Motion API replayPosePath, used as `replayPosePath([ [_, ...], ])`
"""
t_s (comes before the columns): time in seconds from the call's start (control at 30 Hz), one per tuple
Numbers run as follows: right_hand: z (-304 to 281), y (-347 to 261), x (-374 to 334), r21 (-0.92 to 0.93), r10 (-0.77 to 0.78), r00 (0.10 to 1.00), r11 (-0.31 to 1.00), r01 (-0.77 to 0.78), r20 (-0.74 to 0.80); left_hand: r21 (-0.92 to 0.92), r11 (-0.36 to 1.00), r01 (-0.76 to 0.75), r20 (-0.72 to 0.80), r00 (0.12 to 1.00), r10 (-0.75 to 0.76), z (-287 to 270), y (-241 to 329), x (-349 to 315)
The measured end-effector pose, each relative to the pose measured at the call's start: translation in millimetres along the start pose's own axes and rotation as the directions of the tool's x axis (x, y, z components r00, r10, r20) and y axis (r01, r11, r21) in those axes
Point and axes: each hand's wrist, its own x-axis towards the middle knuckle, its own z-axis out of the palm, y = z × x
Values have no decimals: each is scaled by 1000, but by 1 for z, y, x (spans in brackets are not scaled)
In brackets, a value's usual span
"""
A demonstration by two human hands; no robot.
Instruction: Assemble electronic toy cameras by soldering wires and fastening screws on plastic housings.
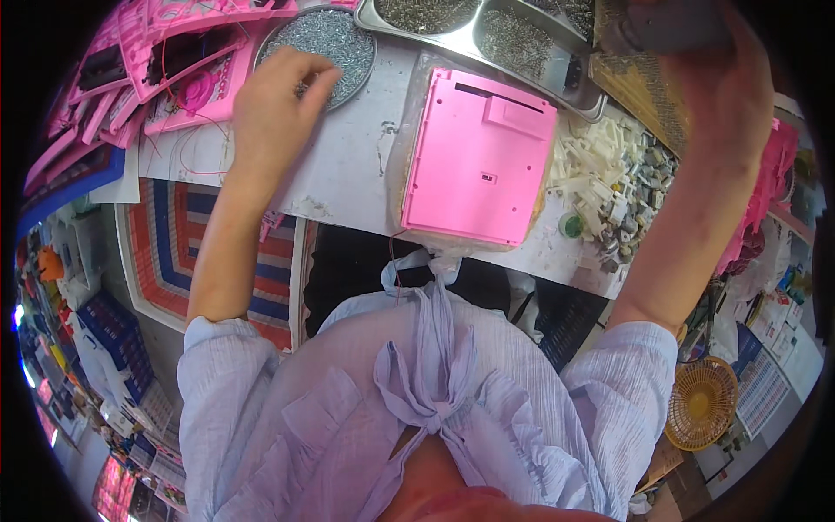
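Note:
My left hand [280, 100] is at the near edge of a round metal dish of small screws [335, 39], thumb and fingers drawn together in a pinch. Whatever lies between those fingertips is too small to make out. At the upper right, my raised right hand [726, 87] is closed on a dark grey block-shaped object [683, 28]; both are blurred, and its exact kind does not show. Between my arms a flat pink plastic housing [474, 161] lies on a clear-wrapped pad [402, 165] on the white table [344, 174].
A metal tray [596, 106] with compartments of small screws stands behind the housing. White and grey plastic parts [613, 174] are heaped right of it, near a small green round piece [571, 225]. Pink plastic parts [130, 61] pile up at far left. A striped-lined crate [187, 252] sits below the table edge.

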Motion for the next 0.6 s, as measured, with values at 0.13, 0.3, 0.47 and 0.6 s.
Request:
replayPosePath([
  [0.13,8,10,-46,355,22,995,933,-56,98,-288,935,-205,61,971,232,-1,64,-20],
  [0.3,38,-22,-104,416,-17,976,906,-77,218,-510,843,-169,125,955,267,12,115,-34],
  [0.47,46,-31,-115,427,11,978,899,-100,207,-535,835,-127,134,963,232,11,121,-37],
  [0.6,57,-24,-114,449,13,982,888,-96,186,-490,847,-207,88,955,284,9,114,-37],
])
